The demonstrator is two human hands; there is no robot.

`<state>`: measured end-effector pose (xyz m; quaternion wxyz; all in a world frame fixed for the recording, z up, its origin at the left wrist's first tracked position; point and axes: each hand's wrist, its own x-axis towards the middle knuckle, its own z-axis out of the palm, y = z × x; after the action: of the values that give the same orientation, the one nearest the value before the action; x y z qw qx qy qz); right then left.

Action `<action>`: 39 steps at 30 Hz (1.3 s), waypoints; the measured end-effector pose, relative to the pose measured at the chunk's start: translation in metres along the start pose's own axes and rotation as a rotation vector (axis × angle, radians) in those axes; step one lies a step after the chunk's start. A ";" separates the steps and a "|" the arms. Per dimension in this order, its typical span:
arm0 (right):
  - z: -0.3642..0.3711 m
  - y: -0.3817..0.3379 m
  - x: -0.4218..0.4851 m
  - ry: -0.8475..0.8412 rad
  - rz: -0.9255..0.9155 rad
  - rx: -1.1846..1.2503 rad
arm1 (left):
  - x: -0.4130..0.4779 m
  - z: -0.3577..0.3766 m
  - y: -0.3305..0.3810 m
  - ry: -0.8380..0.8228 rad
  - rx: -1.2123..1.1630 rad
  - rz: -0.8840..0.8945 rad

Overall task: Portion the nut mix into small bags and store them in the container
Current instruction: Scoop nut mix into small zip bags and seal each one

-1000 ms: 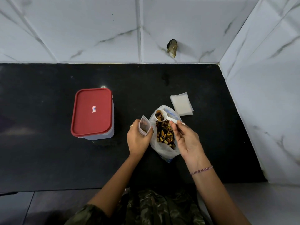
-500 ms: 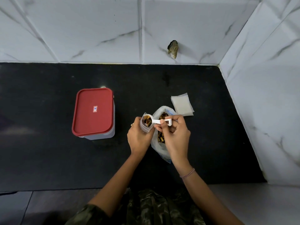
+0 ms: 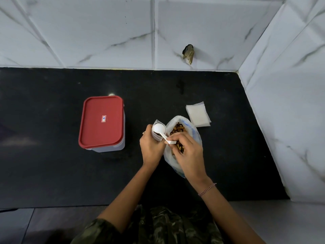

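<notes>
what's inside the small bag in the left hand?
In the small bag held by the left hand, some dark nut mix shows through its clear wall. The white scoop, tipped over the mouth, covers the rest, so the fill level cannot be seen.

Desk (image 3: 44,155) hemmed by back wall (image 3: 105,32) & side wall (image 3: 290,120) on R. Container (image 3: 102,122) stands L of centre, w/ a bare strip btw it & left hand (image 3: 152,147). Middle blocked: left hand gripping small bag (image 3: 156,136), right hand (image 3: 189,154) pinching scoop (image 3: 159,128) over it, nut bag (image 3: 194,133) beneath, bag stack (image 3: 197,116) just behind. Bare desk btw stack & side wall.
</notes>
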<state>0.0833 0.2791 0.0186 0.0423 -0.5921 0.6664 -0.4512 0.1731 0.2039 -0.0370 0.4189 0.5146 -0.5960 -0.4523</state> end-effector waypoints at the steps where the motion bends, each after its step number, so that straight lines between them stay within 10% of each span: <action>1: 0.000 0.001 0.000 0.006 -0.016 0.004 | 0.000 0.000 -0.001 0.000 0.000 -0.001; 13: -0.021 0.035 0.009 0.232 0.797 0.522 | -0.002 -0.001 -0.009 0.006 0.121 0.002; 29: -0.016 0.051 0.009 -0.511 0.349 -0.495 | -0.031 0.005 -0.038 -0.074 0.236 0.029; 39: -0.015 0.070 0.022 -0.443 0.722 -0.188 | -0.037 0.010 -0.045 -0.107 0.244 0.048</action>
<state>0.0155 0.2619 -0.0072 0.2854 -0.4049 0.8436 -0.2070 0.1787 0.2394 -0.0845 0.3314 0.5224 -0.6802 -0.3933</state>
